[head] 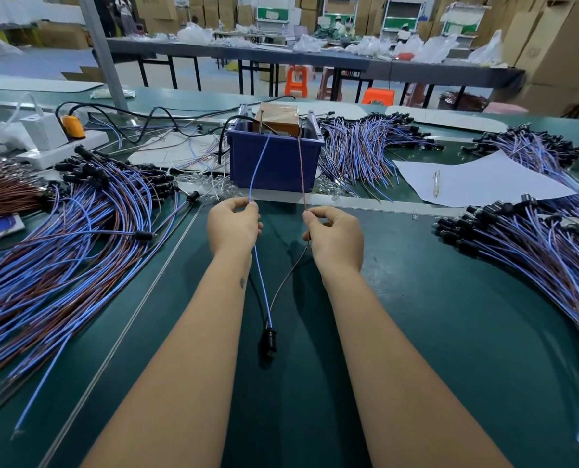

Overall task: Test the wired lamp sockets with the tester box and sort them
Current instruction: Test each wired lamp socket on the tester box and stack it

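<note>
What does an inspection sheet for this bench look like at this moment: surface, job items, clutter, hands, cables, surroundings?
Surface: dark green bench mat.
Job's things: blue bin holding the brown tester box; black socket hanging below the hands; wired-socket piles left and right.
Clutter: white paper with a pen.
Hands: left hand pinches the blue wire; right hand pinches the brown wire.
Cables: both wires run up to the tester; power strip with orange plug.
Surroundings: long tables, cartons, orange stools.
</note>
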Demonstrator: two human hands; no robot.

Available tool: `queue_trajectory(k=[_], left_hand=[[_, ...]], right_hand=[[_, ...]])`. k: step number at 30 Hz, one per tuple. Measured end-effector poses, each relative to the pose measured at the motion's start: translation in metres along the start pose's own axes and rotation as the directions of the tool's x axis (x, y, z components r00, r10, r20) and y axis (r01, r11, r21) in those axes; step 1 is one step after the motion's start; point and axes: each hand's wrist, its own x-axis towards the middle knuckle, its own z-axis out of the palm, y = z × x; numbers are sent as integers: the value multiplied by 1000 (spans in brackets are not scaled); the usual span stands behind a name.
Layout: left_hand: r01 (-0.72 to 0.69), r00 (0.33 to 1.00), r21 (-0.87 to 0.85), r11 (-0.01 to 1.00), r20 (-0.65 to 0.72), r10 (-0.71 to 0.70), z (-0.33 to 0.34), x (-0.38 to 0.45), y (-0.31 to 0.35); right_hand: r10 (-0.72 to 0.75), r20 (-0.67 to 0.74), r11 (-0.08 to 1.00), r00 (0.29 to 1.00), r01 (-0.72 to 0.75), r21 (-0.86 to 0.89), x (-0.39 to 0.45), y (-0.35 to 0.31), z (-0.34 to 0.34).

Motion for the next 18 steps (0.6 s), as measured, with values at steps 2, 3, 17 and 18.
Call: queue_trajectory(k=[2,3,17,18], left_hand=[[-8,1000,18,1000,6,8,0,0,-1],[-11,1000,23,1000,5,11,0,0,-1],[-6,997,-121,993,-81,-4,-1,5,1],[-7,997,-122,992,-81,-3,-1,5,1]], right_hand=[[-3,5,1000,1000,3,-4,0,0,0],[-6,7,1000,1000,6,-3,0,0,-1],[-17,-14,1000,1000,17,21,1,2,0],[-13,-14,1000,1000,13,19,2,1,0]])
